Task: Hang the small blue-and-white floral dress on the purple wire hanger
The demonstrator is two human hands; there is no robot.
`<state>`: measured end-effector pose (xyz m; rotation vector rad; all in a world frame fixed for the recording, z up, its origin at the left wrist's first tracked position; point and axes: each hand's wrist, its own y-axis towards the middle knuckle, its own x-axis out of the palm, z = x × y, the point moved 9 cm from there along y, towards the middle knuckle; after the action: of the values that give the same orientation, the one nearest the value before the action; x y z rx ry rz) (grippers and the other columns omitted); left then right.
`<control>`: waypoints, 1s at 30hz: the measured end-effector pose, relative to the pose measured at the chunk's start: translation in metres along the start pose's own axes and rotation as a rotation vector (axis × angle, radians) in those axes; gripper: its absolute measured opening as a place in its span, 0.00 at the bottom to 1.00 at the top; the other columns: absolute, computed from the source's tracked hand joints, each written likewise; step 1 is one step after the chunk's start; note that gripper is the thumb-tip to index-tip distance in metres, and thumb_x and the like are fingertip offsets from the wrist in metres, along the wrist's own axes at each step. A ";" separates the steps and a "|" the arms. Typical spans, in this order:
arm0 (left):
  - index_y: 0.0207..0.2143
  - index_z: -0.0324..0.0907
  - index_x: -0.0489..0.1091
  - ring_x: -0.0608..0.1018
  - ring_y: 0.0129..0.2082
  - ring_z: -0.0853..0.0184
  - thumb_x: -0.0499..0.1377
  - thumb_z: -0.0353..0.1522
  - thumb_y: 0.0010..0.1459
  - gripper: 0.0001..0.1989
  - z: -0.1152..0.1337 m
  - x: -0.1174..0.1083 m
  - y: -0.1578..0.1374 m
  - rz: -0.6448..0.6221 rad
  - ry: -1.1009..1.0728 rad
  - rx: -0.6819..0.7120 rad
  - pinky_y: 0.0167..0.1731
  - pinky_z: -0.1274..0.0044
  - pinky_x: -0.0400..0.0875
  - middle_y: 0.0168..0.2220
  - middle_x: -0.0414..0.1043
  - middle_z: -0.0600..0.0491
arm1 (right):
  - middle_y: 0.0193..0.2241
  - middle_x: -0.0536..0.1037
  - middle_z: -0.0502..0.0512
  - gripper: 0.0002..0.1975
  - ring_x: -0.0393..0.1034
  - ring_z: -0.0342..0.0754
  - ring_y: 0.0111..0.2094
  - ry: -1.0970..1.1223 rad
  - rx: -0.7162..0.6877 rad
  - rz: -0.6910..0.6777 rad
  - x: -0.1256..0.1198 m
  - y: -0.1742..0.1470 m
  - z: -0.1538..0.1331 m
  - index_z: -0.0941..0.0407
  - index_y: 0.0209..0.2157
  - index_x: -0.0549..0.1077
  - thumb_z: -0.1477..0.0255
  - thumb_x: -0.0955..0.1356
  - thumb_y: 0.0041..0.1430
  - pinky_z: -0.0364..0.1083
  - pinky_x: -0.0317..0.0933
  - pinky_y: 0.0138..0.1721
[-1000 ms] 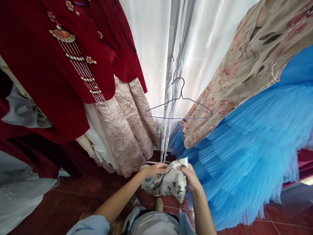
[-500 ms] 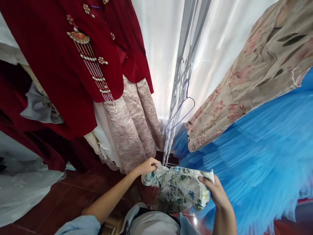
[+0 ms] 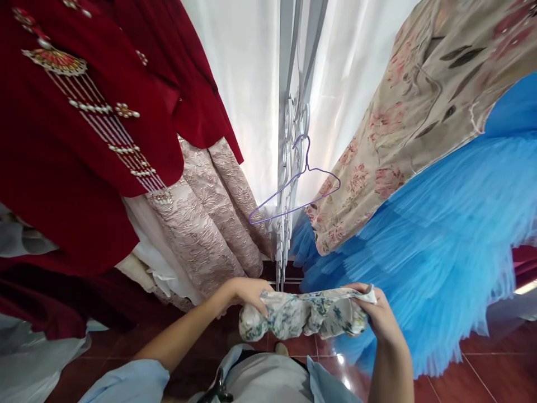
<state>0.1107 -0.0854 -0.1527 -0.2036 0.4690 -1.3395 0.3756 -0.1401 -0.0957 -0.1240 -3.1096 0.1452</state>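
A white floral-print garment [image 3: 289,316] with blue and green flowers is bunched up between my hands, low in the view. My left hand [image 3: 250,292] grips its left end, thumb over the cloth. Its right end is pinched in my right hand [image 3: 373,305], with a pale edge sticking up past the fingers. Which kind of garment it is, I cannot tell. Above it, a purple wire hanger [image 3: 289,211] hangs from a white metal rack [image 3: 289,117] with nothing on it.
On the left hang a dark red jacket [image 3: 79,184] with a beaded tassel and a pink brocade skirt [image 3: 218,218]. A beige floral garment [image 3: 364,184] and a blue tulle skirt [image 3: 428,235] hang on the right. White curtain [image 3: 241,84] backs the rack, above a red tiled floor [image 3: 482,364].
The floral garment has been gathered up into a narrower bundle, its lower part no longer hanging down. The hanger has turned to face me more broadly. The view has shifted right.
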 end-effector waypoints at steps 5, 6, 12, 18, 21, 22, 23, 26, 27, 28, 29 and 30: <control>0.26 0.39 0.73 0.69 0.27 0.69 0.64 0.45 0.57 0.18 0.067 -0.097 -0.085 0.306 0.177 0.156 0.28 0.79 0.61 0.25 0.69 0.55 | 0.28 0.82 0.57 0.17 0.73 0.51 0.29 -0.088 0.056 -0.009 -0.006 0.000 -0.001 0.57 0.33 0.83 0.58 0.77 0.48 0.44 0.65 0.31; 0.26 0.39 0.73 0.69 0.28 0.69 0.63 0.43 0.58 0.17 0.083 -0.115 -0.103 0.411 0.198 0.182 0.28 0.79 0.61 0.26 0.69 0.54 | 0.28 0.82 0.57 0.17 0.73 0.50 0.28 -0.108 0.040 -0.014 -0.001 0.002 -0.006 0.57 0.33 0.83 0.58 0.77 0.48 0.44 0.65 0.30; 0.25 0.39 0.74 0.72 0.33 0.64 0.65 0.39 0.54 0.13 0.161 -0.180 -0.153 0.835 0.085 0.469 0.36 0.75 0.69 0.31 0.71 0.50 | 0.26 0.81 0.56 0.16 0.70 0.49 0.27 -0.117 -0.117 0.037 0.017 0.024 -0.045 0.57 0.32 0.83 0.58 0.77 0.48 0.44 0.63 0.29; 0.33 0.40 0.77 0.76 0.46 0.59 0.65 0.41 0.55 0.13 0.185 -0.172 -0.085 0.665 -0.005 0.420 0.46 0.73 0.71 0.44 0.75 0.46 | 0.25 0.79 0.54 0.15 0.69 0.48 0.26 0.026 -0.139 0.202 -0.011 0.039 -0.034 0.57 0.30 0.81 0.59 0.77 0.47 0.43 0.61 0.28; 0.32 0.39 0.75 0.76 0.33 0.67 0.66 0.43 0.54 0.15 0.180 -0.167 -0.075 0.652 -0.083 0.382 0.33 0.79 0.70 0.32 0.74 0.52 | 0.23 0.77 0.52 0.16 0.67 0.46 0.25 0.035 -0.097 0.223 -0.028 0.045 -0.014 0.58 0.27 0.79 0.59 0.78 0.45 0.44 0.59 0.29; 0.32 0.39 0.75 0.75 0.30 0.68 0.67 0.43 0.53 0.16 0.177 -0.168 -0.078 0.677 -0.090 0.371 0.30 0.80 0.69 0.30 0.74 0.53 | 0.23 0.77 0.52 0.16 0.67 0.47 0.26 0.040 -0.084 0.211 -0.033 0.048 -0.008 0.58 0.26 0.78 0.59 0.78 0.45 0.44 0.59 0.29; 0.31 0.39 0.75 0.75 0.29 0.69 0.68 0.44 0.52 0.16 0.175 -0.170 -0.083 0.707 -0.078 0.363 0.29 0.80 0.68 0.29 0.74 0.54 | 0.23 0.77 0.51 0.16 0.67 0.47 0.26 0.044 -0.077 0.190 -0.038 0.051 -0.004 0.58 0.26 0.78 0.60 0.78 0.44 0.44 0.59 0.30; 0.32 0.39 0.78 0.77 0.32 0.66 0.69 0.43 0.50 0.16 0.173 -0.180 -0.107 0.835 0.037 0.359 0.32 0.79 0.71 0.31 0.76 0.51 | 0.21 0.74 0.49 0.15 0.63 0.44 0.25 0.005 -0.082 0.095 -0.050 0.071 -0.006 0.58 0.26 0.77 0.61 0.77 0.44 0.44 0.56 0.30; 0.32 0.39 0.78 0.77 0.34 0.64 0.70 0.43 0.49 0.16 0.173 -0.184 -0.116 0.887 0.084 0.360 0.33 0.78 0.72 0.33 0.77 0.50 | 0.20 0.72 0.48 0.14 0.61 0.43 0.24 -0.028 -0.097 0.072 -0.054 0.080 -0.012 0.58 0.24 0.76 0.62 0.76 0.44 0.43 0.55 0.29; 0.32 0.39 0.79 0.78 0.36 0.62 0.70 0.42 0.48 0.16 0.173 -0.188 -0.124 0.935 0.130 0.361 0.35 0.77 0.72 0.34 0.78 0.49 | 0.19 0.70 0.47 0.13 0.59 0.42 0.24 -0.062 -0.122 0.066 -0.058 0.092 -0.021 0.58 0.23 0.74 0.63 0.75 0.45 0.43 0.53 0.28; 0.33 0.39 0.79 0.78 0.37 0.61 0.71 0.42 0.48 0.16 0.173 -0.191 -0.130 0.973 0.167 0.361 0.36 0.76 0.73 0.35 0.78 0.48 | 0.18 0.69 0.46 0.13 0.58 0.41 0.23 -0.082 -0.161 0.080 -0.063 0.105 -0.034 0.57 0.22 0.73 0.63 0.75 0.45 0.43 0.52 0.28; 0.34 0.40 0.79 0.78 0.39 0.60 0.71 0.41 0.47 0.16 0.172 -0.194 -0.136 1.000 0.184 0.362 0.36 0.75 0.73 0.37 0.79 0.47 | 0.18 0.68 0.45 0.13 0.57 0.41 0.23 -0.080 -0.214 0.113 -0.069 0.120 -0.049 0.57 0.21 0.73 0.63 0.74 0.45 0.43 0.52 0.27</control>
<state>0.0363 0.0495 0.0962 0.4213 0.3860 -0.4348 0.4553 -0.0225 -0.0599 -0.3055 -3.1889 -0.1854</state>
